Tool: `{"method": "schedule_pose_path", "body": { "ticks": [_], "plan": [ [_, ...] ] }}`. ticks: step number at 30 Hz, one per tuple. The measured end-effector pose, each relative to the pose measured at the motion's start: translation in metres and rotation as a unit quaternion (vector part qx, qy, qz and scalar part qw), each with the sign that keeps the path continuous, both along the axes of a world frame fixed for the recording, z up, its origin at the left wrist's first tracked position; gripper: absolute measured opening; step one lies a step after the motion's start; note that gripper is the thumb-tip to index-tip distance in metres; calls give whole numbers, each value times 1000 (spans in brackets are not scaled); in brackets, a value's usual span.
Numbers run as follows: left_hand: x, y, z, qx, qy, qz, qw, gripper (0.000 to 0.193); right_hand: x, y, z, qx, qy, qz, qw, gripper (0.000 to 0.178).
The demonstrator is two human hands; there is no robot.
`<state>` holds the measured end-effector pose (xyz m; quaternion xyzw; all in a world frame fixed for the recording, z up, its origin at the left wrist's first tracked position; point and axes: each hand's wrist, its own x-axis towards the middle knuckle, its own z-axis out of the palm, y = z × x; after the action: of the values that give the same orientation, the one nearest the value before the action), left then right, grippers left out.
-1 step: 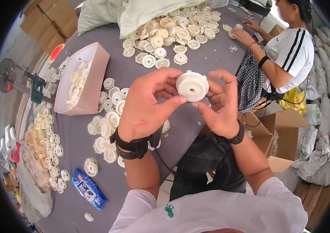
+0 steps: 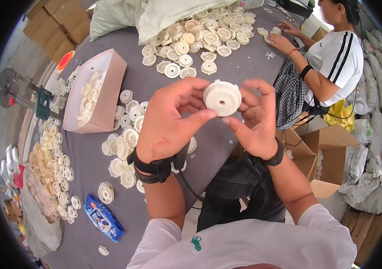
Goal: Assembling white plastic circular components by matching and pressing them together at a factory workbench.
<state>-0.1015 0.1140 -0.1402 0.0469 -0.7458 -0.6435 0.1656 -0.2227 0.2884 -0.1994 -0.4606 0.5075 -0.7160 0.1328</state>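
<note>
A round off-white plastic part [image 2: 222, 99] with a small central hole and little tabs on its rim is held up over the table edge. My left hand [image 2: 171, 117] is closed on its left side, thumb at the lower rim and fingers behind. At the opposite rim, my right hand [image 2: 258, 119] has its thumb near the lower edge and curled fingers by the side; its index finger is lifted and slightly blurred. Several similar round parts [image 2: 128, 139] lie left of and partly behind my left hand.
A large pile of round parts [image 2: 209, 36] lies by a white sack [image 2: 123, 18]. A pink box [image 2: 105, 98] holds small parts, with a green hand press [image 2: 43, 103] beside it. A blue wipes packet [image 2: 103, 219] lies nearer. At right sit a co-worker [image 2: 334, 62] and open cartons [image 2: 330, 139].
The plastic part has tilted very slightly and the lifted right index finger has moved a little. Otherwise both hands keep their place.
</note>
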Motion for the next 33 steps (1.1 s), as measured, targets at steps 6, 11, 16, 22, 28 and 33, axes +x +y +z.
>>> {"method": "schedule_pose_path", "body": {
  "ticks": [6, 11, 16, 22, 28, 33],
  "plan": [
    [-7, -6, 4, 113, -19, -26, 993, 40, -7, 2, 8, -17, -77, 54, 995, 73],
    [-10, -9, -5, 84, -34, -18, 996, 40, -6, 1, 12, -21, -95, 51, 994, 59],
    [4, -6, 4, -66, -7, 126, 990, 39, -47, 47, 30, 235, -61, 18, 970, 41],
    [16, 20, 11, -201, 108, 33, 973, 25, -104, 115, 15, 615, 310, 31, 724, 33],
    [9, 138, -14, -280, 231, -152, 919, 13, -119, 3, -11, 512, 245, -36, 822, 39],
    [13, 171, -22, -228, 176, -241, 927, 16, -151, -106, -78, 414, 299, -223, 830, 53]
  ]
}}
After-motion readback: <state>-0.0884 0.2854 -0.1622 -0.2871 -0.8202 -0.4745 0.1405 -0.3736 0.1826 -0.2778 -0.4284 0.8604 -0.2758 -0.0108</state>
